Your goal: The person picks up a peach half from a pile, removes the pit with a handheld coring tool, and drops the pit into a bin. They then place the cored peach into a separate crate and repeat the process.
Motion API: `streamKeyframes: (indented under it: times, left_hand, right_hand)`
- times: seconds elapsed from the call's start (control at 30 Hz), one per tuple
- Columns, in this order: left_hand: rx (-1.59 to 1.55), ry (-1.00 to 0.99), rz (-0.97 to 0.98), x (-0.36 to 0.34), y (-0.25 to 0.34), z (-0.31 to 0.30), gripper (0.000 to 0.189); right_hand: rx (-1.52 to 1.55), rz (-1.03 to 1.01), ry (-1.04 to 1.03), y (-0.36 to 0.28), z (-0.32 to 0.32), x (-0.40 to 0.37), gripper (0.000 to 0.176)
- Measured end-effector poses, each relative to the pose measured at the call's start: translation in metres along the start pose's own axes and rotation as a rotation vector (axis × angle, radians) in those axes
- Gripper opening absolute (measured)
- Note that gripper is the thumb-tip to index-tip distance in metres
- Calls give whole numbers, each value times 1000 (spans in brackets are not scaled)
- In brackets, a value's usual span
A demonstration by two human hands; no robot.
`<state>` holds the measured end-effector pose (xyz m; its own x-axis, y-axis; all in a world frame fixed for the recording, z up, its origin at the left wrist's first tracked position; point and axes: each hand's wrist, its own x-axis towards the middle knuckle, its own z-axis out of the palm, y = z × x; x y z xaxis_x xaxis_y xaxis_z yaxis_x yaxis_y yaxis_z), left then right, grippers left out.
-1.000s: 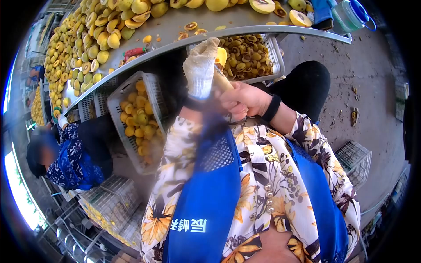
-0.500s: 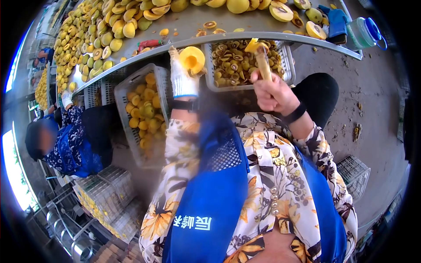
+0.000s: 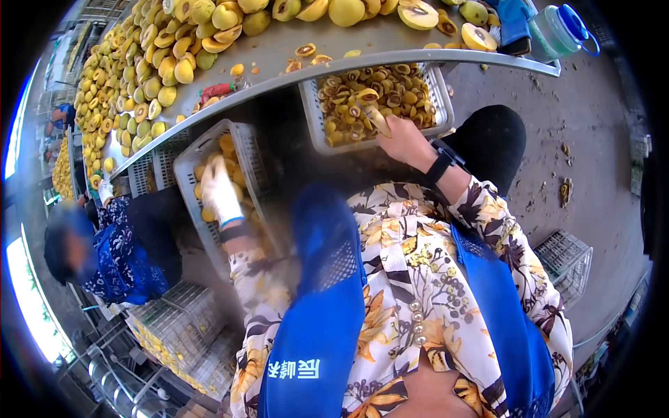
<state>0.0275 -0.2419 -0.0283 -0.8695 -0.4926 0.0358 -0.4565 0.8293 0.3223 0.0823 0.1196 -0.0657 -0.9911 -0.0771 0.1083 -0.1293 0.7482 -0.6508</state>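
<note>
My left hand (image 3: pixel 219 189), in a white glove and blurred by motion, hangs over a light plastic crate (image 3: pixel 187 172) of hollowed yellow peach halves (image 3: pixel 227 143). Its fingers are smeared, so I cannot tell whether it holds anything. My bare right hand (image 3: pixel 406 141) is closed round the pale handle of a pitting tool (image 3: pixel 377 120). The tool points away from me over a white basket (image 3: pixel 446 115) heaped with scooped-out peach pits and flesh (image 3: pixel 401 87). A dark band sits on each wrist.
Above the baskets runs a metal table (image 3: pixel 279 38) piled with peaches (image 3: pixel 150 66) at its left. A red-handled tool (image 3: pixel 216 90) lies near its edge. A clear jug (image 3: pixel 555 31) stands right. At left sits a co-worker (image 3: pixel 115 244); wire crates (image 3: pixel 182 317) are stacked behind.
My left hand has moved left and down from the table edge to the crate; the peach half seen in it no longer shows. My right hand has lowered the tool over the pit basket.
</note>
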Motion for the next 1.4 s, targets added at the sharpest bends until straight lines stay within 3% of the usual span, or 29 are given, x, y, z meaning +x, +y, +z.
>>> streamKeyframes:
  times: [0.1,0.13,0.17,0.27,0.3,0.4,0.5,0.53,0.63,0.67,0.77,0.8,0.9,0.93,0.97,1.1,1.17,1.27,1.4]
  left_hand:
    - [-596,-172,435,-29,65,22,38]
    - [-857,-273,617,-35,80,45,32]
    - [-1530,-583,382,-44,104,72,24]
    - [-803,-750,559,-76,191,48,27]
    - [-643,-947,547,-80,206,43,32]
    - [-715,-745,561,-86,214,71,22]
    - [-1108,-1176,-17,-91,217,72,17]
    - [-1283,-1197,-71,-99,217,66,14]
    - [-1363,-1288,-196,-101,208,71,15]
    - [-1190,-1161,-56,-99,206,77,18]
    - [-1165,-1088,-94,-107,199,77,24]
    - [-1000,-1056,10,-102,196,83,29]
    - [-385,-457,601,-103,219,42,37]
    - [-319,-147,747,-98,225,32,42]
    - [-280,-286,769,-90,233,13,45]
    - [-84,19,1003,-29,289,24,49]
    - [49,-91,977,0,322,49,53]
    - [298,-216,1055,20,347,91,58]
    - [113,-247,1061,29,349,96,51]
  right_hand:
    - [-264,-164,-152,8,14,-1,15]
    - [-134,-72,-79,-10,1,0,15]
    - [-125,-13,-72,-14,2,0,15]
    - [-35,206,-105,-23,-6,0,20]
    - [-13,229,-77,-26,-13,1,20]
    - [-60,238,-6,-30,-28,4,21]
    - [-274,198,-2,-27,-28,2,6]
    - [-260,188,-9,-24,-26,1,6]
    - [-205,160,-21,-18,-21,-1,6]
    - [-178,154,-19,-19,-22,-1,5]
    - [-162,153,-51,-26,-35,0,6]
    - [-171,152,-68,-27,-40,1,6]
    - [-209,220,51,-21,-46,4,8]
    - [-216,235,69,-21,-52,6,8]
    - [-193,246,77,-22,-58,8,8]
    - [-149,264,102,-16,-61,12,9]
    - [-143,376,14,-19,-57,10,13]
    - [-80,308,-16,-14,-51,-2,12]
    - [-50,215,-16,-27,-65,-7,22]
